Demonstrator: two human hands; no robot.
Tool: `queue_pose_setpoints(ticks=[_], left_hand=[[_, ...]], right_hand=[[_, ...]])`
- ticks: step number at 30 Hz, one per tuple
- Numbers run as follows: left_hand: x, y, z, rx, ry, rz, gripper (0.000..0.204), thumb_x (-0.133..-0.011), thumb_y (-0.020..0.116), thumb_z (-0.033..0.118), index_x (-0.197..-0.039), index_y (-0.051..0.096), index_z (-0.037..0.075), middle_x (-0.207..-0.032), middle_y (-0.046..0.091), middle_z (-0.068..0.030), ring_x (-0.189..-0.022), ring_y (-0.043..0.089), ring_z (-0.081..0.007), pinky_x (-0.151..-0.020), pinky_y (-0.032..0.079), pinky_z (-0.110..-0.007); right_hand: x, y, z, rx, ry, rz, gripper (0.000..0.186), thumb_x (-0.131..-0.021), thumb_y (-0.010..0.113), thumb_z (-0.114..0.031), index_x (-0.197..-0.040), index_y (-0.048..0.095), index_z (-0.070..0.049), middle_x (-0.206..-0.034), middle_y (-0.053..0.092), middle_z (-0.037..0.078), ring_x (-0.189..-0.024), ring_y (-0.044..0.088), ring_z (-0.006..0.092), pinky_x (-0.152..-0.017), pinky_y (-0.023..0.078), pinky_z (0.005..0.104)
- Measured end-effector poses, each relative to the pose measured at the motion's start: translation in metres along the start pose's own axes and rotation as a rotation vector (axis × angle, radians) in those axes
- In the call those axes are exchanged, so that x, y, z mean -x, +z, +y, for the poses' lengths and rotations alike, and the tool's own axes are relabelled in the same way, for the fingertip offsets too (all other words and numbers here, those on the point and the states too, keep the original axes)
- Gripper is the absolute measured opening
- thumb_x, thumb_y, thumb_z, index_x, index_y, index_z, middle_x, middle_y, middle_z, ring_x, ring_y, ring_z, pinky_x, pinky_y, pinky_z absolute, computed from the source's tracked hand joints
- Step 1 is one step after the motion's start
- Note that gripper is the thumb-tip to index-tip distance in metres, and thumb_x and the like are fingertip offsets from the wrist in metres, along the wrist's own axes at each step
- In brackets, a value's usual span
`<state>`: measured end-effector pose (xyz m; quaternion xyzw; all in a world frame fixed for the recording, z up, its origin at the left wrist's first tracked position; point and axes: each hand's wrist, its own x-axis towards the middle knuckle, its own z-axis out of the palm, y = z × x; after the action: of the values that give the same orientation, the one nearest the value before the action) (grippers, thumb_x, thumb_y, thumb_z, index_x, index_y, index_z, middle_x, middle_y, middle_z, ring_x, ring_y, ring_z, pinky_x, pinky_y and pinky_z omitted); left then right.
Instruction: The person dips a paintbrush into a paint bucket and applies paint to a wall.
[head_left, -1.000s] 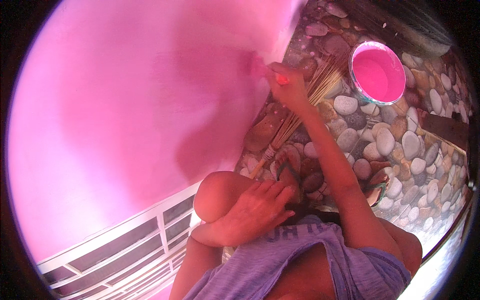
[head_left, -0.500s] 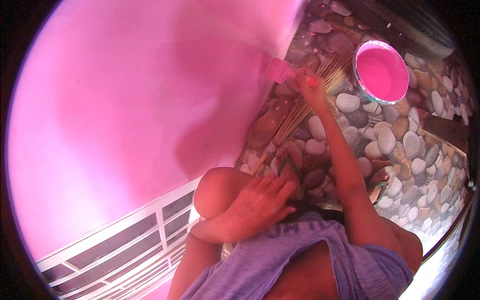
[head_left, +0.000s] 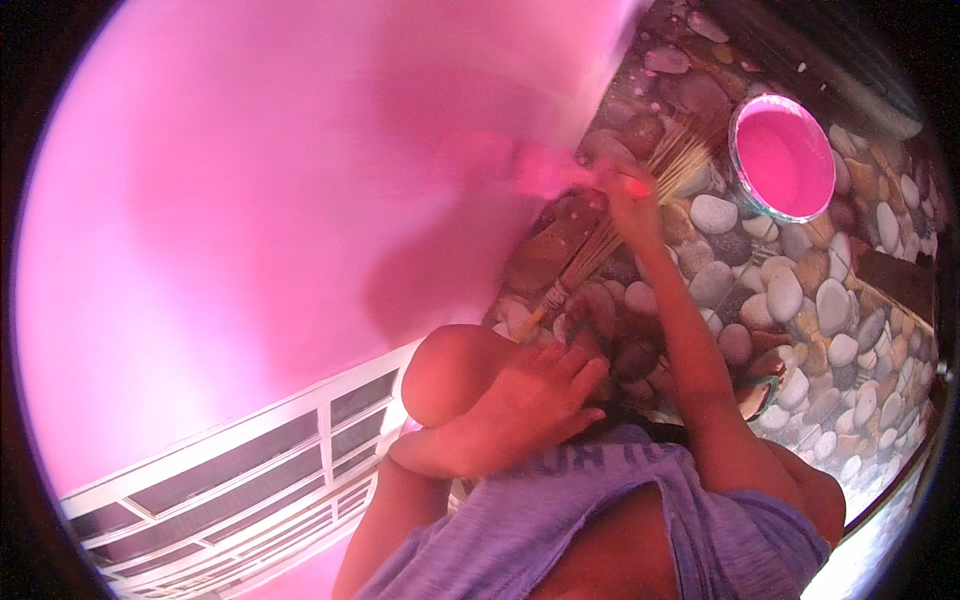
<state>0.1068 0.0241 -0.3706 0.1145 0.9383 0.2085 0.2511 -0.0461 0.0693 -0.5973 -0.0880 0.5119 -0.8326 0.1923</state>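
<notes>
My right hand is closed round the handle of a paintbrush, whose bristles are covered in pink paint. The brush lies against the lower part of the pink wall, and its head is smeared by motion. With fingers stretched out and nothing in it, my left hand rests by my bent knee. A bucket of pink paint stands on the floor to the right of my right hand, paint smeared on its rim.
A stick broom lies on the pebble-patterned floor, below my right hand and along the wall. White slatted framework is at the lower left. One sandalled foot shows beside my right arm. A dark brown block sits at the right.
My right hand has moved the brush leftward and slightly down, from the wall's edge further onto the wall. The whole view has shifted a little. My left hand stays by the knee.
</notes>
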Motion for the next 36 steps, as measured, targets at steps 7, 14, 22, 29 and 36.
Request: queue_pose_setpoints(ticks=[7, 14, 22, 29, 36], left_hand=[[0.001, 0.003, 0.002, -0.004, -0.001, -0.047, 0.047, -0.079, 0.063, 0.025, -0.114, 0.049, -0.002, -0.102, 0.052, -0.0151, -0.096, 0.053, -0.0296, -0.081, 0.045, -0.038], [0.001, -0.002, 0.000, -0.015, 0.005, -0.052, 0.046, -0.080, 0.062, 0.026, -0.113, 0.048, -0.002, -0.102, 0.052, -0.0150, -0.096, 0.052, -0.0289, -0.081, 0.045, -0.037], [0.004, 0.000, -0.001, -0.002, -0.019, 0.003, 0.045, -0.080, 0.063, 0.026, -0.113, 0.047, -0.002, -0.102, 0.052, -0.0155, -0.097, 0.052, -0.0293, -0.082, 0.045, -0.038], [0.002, 0.003, 0.009, 0.011, 0.034, -0.006, 0.044, -0.079, 0.063, 0.025, -0.112, 0.047, -0.001, -0.102, 0.052, -0.0159, -0.097, 0.052, -0.0300, -0.082, 0.045, -0.038], [-0.003, -0.001, 0.007, -0.009, 0.015, -0.018, 0.045, -0.081, 0.062, 0.025, -0.115, 0.047, -0.001, -0.105, 0.052, -0.0167, -0.100, 0.052, -0.0312, -0.085, 0.044, -0.039]], right_hand=[[-0.002, 0.038, 0.015, 0.461, -0.539, 0.013, 0.012, -0.083, 0.058, -0.010, -0.091, 0.063, -0.002, -0.073, 0.062, 0.008, -0.062, 0.059, 0.0188, -0.060, 0.048, 0.0294], [0.030, 0.098, -0.091, -0.131, -0.411, -0.227, 0.008, -0.085, 0.057, -0.007, -0.090, 0.061, -0.001, -0.074, 0.061, 0.009, -0.066, 0.060, 0.0166, -0.062, 0.048, 0.0278], [0.033, 0.060, 0.006, 0.110, -0.220, -0.016, 0.011, -0.087, 0.053, -0.006, -0.088, 0.062, 0.001, -0.073, 0.062, 0.006, -0.065, 0.060, 0.0129, -0.058, 0.046, 0.0252], [0.033, 0.061, -0.011, 0.814, -0.522, -0.033, 0.006, -0.083, 0.055, -0.003, -0.084, 0.060, -0.002, -0.072, 0.059, 0.012, -0.063, 0.059, 0.0272, -0.057, 0.047, 0.0338], [0.034, 0.106, -0.109, -0.122, -0.565, -0.294, 0.006, -0.081, 0.058, -0.008, -0.084, 0.058, -0.003, -0.077, 0.058, 0.010, -0.067, 0.059, 0.0260, -0.061, 0.049, 0.0345]])
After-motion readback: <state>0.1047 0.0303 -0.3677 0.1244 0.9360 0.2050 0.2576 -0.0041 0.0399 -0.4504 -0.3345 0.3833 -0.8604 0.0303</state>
